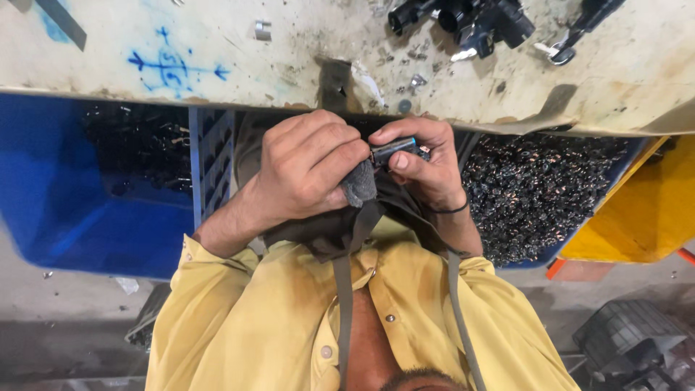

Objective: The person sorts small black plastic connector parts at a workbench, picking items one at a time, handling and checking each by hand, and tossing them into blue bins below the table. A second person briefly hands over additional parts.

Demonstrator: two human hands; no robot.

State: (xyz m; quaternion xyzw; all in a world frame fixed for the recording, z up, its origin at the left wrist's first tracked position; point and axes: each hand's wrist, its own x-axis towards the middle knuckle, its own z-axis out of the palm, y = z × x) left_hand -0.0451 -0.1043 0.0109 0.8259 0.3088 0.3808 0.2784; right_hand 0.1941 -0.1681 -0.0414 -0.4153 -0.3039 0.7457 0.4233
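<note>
We see both hands meeting close to the chest, just below the near edge of the worn tabletop (217, 43). Our right hand (423, 163) is closed around a small dark cylindrical part (394, 148) with a bluish end, pinching it between thumb and forefinger; its long axis runs roughly sideways, from the right hand toward the left. Our left hand (308, 170) is closed too, its fingers curled over a bit of grey cloth (360, 185) pressed against the near end of the part, so the two hands touch there. The part lies just to the right of the left hand's knuckles, and the right hand carries it. Below the tabletop, a blue bin (72, 210) sits to the left, and a bin of small dark metal pieces (543, 195) to the right, beside a yellow bin (644, 210). Black parts (470, 22) lie on the far tabletop.
</note>
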